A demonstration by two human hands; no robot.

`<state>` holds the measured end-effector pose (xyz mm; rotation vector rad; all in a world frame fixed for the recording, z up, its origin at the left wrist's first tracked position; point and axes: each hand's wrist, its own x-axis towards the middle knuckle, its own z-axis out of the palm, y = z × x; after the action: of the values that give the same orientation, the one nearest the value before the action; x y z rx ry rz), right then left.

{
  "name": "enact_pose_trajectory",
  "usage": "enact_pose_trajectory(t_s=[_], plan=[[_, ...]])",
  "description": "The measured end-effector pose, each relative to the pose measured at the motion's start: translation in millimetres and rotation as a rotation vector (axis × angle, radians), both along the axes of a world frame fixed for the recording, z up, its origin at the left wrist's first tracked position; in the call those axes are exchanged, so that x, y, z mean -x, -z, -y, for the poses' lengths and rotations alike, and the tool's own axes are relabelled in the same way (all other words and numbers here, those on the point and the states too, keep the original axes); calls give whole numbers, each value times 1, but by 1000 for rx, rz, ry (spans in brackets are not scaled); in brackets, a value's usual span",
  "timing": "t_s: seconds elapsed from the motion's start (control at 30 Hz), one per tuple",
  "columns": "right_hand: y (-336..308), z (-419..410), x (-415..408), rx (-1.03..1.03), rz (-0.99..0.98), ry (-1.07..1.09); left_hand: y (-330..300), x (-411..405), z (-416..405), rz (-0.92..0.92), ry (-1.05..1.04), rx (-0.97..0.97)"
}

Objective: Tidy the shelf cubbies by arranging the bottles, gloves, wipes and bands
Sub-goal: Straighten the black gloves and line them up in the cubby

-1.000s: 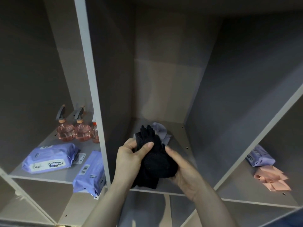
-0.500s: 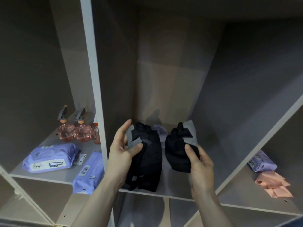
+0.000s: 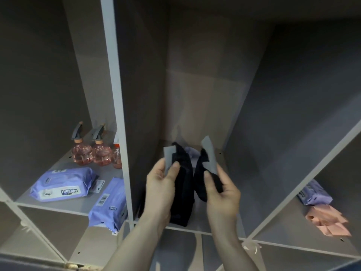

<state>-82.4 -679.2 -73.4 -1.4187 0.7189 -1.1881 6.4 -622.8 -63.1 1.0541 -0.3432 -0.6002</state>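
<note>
In the left cubby, two pink spray bottles (image 3: 82, 153) stand at the back, with two purple packs of wipes (image 3: 62, 184) lying in front. In the middle cubby, the left hand (image 3: 160, 184) pinches one black glove (image 3: 182, 184) by its grey tag, thumb curled over it. Just beside it, the right hand (image 3: 222, 194) grips a second black glove (image 3: 203, 173), fingers wrapped round it. The right cubby holds another purple pack (image 3: 314, 194) and pink bands (image 3: 328, 220) touching it.
</note>
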Motion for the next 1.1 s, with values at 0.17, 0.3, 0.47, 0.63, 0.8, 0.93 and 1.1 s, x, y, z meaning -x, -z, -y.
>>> enact_pose_trajectory(t_s=[0.17, 0.3, 0.47, 0.63, 0.8, 0.93, 1.1], plan=[[19, -16, -13, 344, -319, -74, 2, 11, 9, -229, 166, 33], [26, -11, -8, 617, -477, -36, 2, 5, 5, -330, 171, 61], [27, -9, -5, 801, -643, 19, 2, 0, 5, -345, 204, 34], [25, -6, 0, 839, -772, -143, 12, 4, 8, -325, 256, 42], [18, 3, 24, 63, -281, -88, 35, 1, 12, -500, 258, -39], [32, 31, 35, -541, -223, -334, 50, 3, 16, -474, 326, -145], [68, 44, 39, -550, -315, -315, 73, 6, 29, -222, 303, -289]])
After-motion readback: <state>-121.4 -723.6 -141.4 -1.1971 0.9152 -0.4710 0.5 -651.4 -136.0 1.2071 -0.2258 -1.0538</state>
